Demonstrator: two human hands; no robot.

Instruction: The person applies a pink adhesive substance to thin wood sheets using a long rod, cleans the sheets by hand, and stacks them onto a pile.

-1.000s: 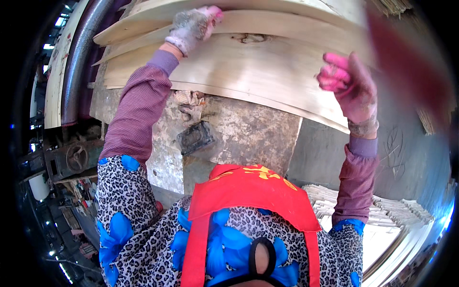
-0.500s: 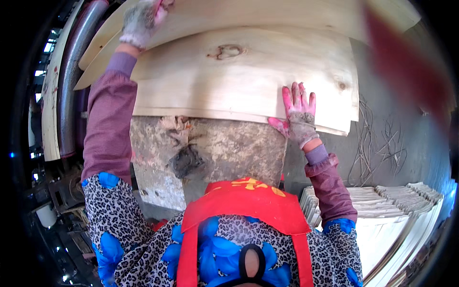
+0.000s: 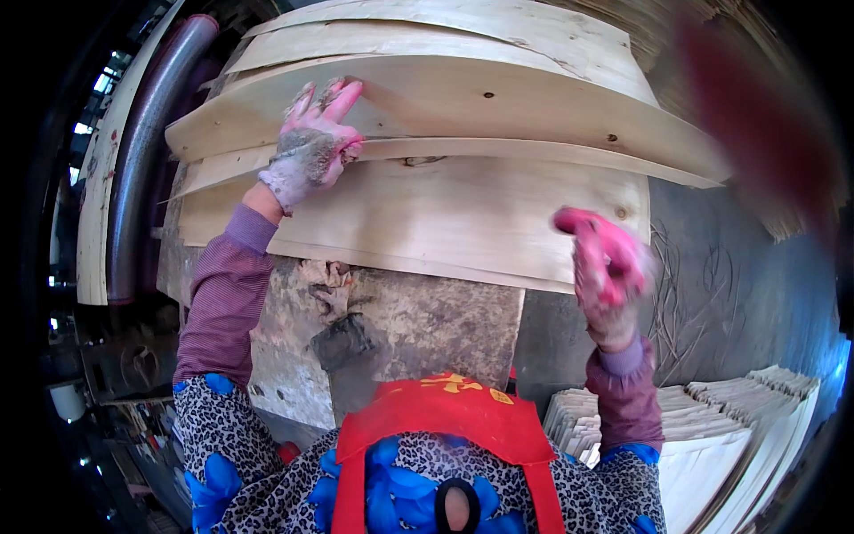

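Left hand: the left hand [image 3: 313, 147], in a soiled pink and grey glove, lies flat on the upper veneer sheet [image 3: 463, 102]; fingers [image 3: 342, 92] stretched out and slightly spread, pressing on the wood rather than wrapped round it; thumb side close to the sheet's near edge
Right hand: the right hand [image 3: 607, 267], in a pink glove, is blurred; it sits at the right end of the lower veneer sheet [image 3: 427, 209], near that sheet's front edge; fingers look curled, but whether they have hold of the sheet I cannot tell
Upper veneer sheet: pale, thin, bowed; it overlaps the far part of the lower veneer sheet, and more pale sheets lie fanned beyond it
Lower veneer sheet: pale wood with a dark knot just below the upper sheet's edge; it rests on the worktop [image 3: 418, 325] and overhangs it to the right
Worktop: stained and mottled grey-brown; bare part shows just in front of the lower veneer sheet; a crumpled rag [image 3: 327, 280] lies on it close to that sheet's front edge, and a dark lump [image 3: 345, 341] nearer the person
Roller: a dark cylinder [image 3: 147, 151] runs left of the lower veneer sheet
Stacked veneer: white-edged stack [image 3: 729, 427] low to the right of the lower veneer sheet, well apart from it
Clothing: purple sleeves [image 3: 227, 298]; red apron [image 3: 445, 423] over a spotted top
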